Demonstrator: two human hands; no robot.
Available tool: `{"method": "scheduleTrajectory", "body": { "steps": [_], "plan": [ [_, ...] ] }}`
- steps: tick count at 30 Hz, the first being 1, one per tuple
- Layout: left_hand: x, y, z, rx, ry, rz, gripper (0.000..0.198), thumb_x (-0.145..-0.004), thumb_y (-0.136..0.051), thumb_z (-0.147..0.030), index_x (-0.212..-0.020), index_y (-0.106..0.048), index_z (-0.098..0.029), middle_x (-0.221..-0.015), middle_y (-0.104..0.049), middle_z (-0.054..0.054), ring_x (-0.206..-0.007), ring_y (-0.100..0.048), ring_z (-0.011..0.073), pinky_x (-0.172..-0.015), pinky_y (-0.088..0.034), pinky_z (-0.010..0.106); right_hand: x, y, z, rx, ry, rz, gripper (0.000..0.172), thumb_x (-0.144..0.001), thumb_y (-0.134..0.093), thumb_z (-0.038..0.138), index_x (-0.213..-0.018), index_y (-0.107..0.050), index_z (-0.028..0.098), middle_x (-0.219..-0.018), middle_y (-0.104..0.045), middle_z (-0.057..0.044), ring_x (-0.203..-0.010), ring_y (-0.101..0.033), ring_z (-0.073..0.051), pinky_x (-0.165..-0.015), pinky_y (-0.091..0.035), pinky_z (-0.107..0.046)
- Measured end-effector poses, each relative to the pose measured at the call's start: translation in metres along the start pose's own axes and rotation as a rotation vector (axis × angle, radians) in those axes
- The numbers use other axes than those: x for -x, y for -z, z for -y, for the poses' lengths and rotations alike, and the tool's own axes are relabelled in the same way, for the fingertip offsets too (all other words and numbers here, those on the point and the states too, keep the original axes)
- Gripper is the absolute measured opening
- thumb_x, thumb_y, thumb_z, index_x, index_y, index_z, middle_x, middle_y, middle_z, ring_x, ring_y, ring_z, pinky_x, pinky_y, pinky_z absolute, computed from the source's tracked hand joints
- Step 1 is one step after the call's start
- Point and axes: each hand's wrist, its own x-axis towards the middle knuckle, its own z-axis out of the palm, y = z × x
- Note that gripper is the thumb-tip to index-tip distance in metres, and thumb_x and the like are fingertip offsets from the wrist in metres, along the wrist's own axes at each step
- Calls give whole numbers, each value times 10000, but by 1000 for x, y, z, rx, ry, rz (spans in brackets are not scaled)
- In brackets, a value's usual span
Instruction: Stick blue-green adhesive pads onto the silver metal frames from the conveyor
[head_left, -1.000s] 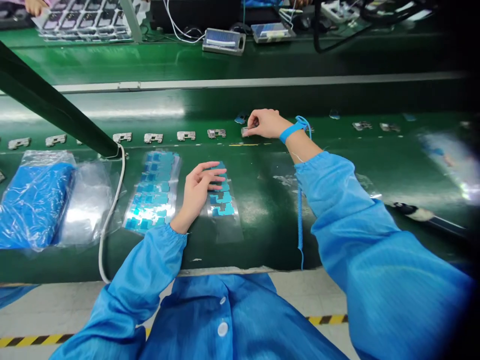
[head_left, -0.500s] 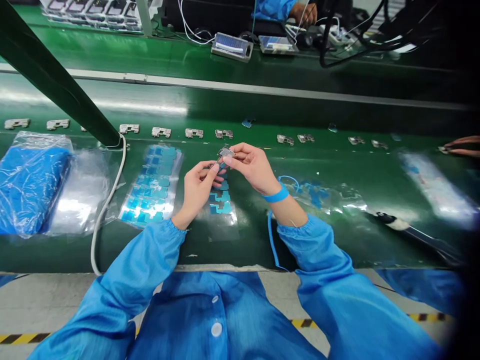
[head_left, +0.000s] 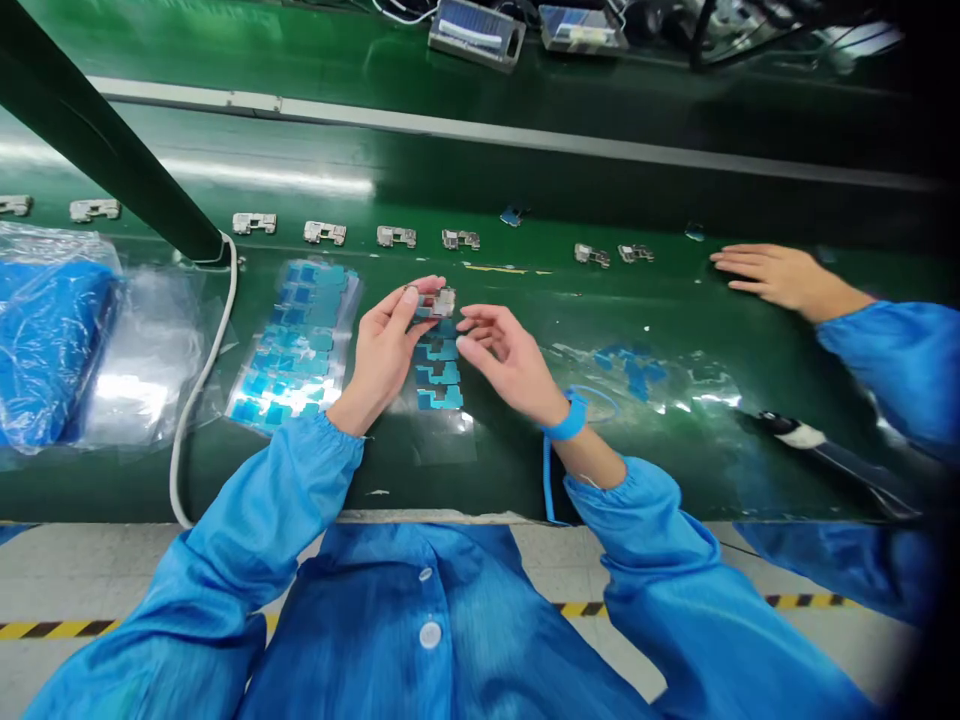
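Between its thumb and fingers, my left hand (head_left: 384,345) holds a small metallic circuit board (head_left: 444,302). My right hand (head_left: 514,362), with a blue band at the wrist, is just right of the board, apart from it, its fingers spread and slightly curled with nothing seen in them. Below the board lies a clear sheet with blue-green film pieces (head_left: 440,375). A wider sheet of similar films (head_left: 300,345) lies left of my left hand. Beyond my hands, several similar boards (head_left: 396,237) form a row on the green surface (head_left: 495,480).
A blue bundle in plastic (head_left: 52,345), a clear bag (head_left: 154,350), a white cable (head_left: 217,370) and a slanting dark post (head_left: 112,140) are at left. At right are another person's hand (head_left: 787,278), a black-handled tool (head_left: 802,435) and loose blue film (head_left: 634,370).
My right hand has come off the board and moved down and right; my left hand still holds it. The other person's hand reaches further in from the right. The view has shifted down.
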Motion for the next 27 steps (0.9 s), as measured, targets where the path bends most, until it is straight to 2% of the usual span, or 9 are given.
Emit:
{"method": "scheduleTrajectory", "body": {
  "steps": [3, 5, 8, 10, 14, 17, 21, 24, 27],
  "plan": [
    [-10, 10, -3, 114, 128, -109, 349, -1072, -703, -447, -1361, -744, -254, -1323, -816, 89, -1351, -759, 234, -1167, -607, 403, 21, 11, -11, 449, 231, 217, 489, -1067, -725, 567, -1466, -697, 286, -1531, -706, -161, -1388, -638, -364, -1192, -508, -598],
    [-13, 15, -5, 218, 234, -158, 332, -1092, -659, -406, -1394, -692, -272, -1231, -815, 65, -1278, -793, 227, -1164, -631, 436, 30, 13, -20, 635, 306, 342, 527, -1095, -686, 540, -1561, -665, 293, -1690, -617, -165, -1554, -530, -415, -1234, -445, -652],
    [-12, 16, -8, 337, 422, -102, 249, -1062, -661, -347, -1277, -653, -221, -1246, -804, 95, -1212, -826, 274, -1161, -655, 511, 36, 8, -31, 764, 357, 361, 516, -1112, -659, 507, -1584, -672, 299, -1717, -607, -153, -1604, -485, -423, -1216, -432, -654],
    [-9, 14, -9, 291, 466, -41, 259, -984, -706, -229, -1220, -602, -197, -1285, -811, 132, -1146, -847, 299, -1142, -664, 551, 37, 4, -35, 772, 372, 327, 471, -1110, -663, 496, -1540, -717, 309, -1639, -677, -151, -1536, -539, -409, -1180, -453, -635],
    [-5, 10, -2, 15, 389, -23, 292, -934, -670, -63, -1153, -535, -202, -1228, -839, 134, -959, -862, 249, -1056, -686, 568, 37, 4, -32, 791, 453, 222, 352, -1140, -640, 436, -1429, -785, 297, -1338, -831, -141, -1248, -692, -335, -1029, -522, -546],
    [-5, 10, 3, -108, 380, 68, 189, -998, -665, -105, -1140, -573, -189, -1156, -837, 109, -937, -855, 228, -1006, -698, 543, 40, 7, -24, 835, 698, 146, 200, -1135, -660, 265, -1261, -815, 278, -1175, -884, -83, -1054, -752, -253, -938, -530, -460],
    [-6, 10, 4, -164, 380, 124, 198, -1033, -649, -123, -1223, -628, -177, -1091, -842, 81, -944, -842, 198, -963, -713, 440, 52, 10, -2, 910, 961, 26, 99, -1045, -778, 152, -1008, -786, 244, -1196, -894, -53, -1059, -773, -216, -934, -539, -413],
    [-7, 10, 3, -162, 388, 141, 270, -1037, -650, -125, -1303, -639, -175, -1122, -846, 86, -941, -841, 190, -945, -715, 401, 65, 14, 22, 829, 980, 12, 120, -1026, -802, 146, -983, -769, 253, -1072, -882, -21, -983, -756, -196, -881, -552, -395],
    [-9, 12, 2, -152, 400, 131, 327, -1068, -646, -220, -1394, -634, -191, -1152, -849, 107, -959, -852, 213, -927, -723, 404, 66, 20, 39, 571, 854, 30, 92, -1042, -782, 176, -1020, -771, 265, -912, -823, -17, -796, -707, -175, -738, -576, -363]
  ]
}}
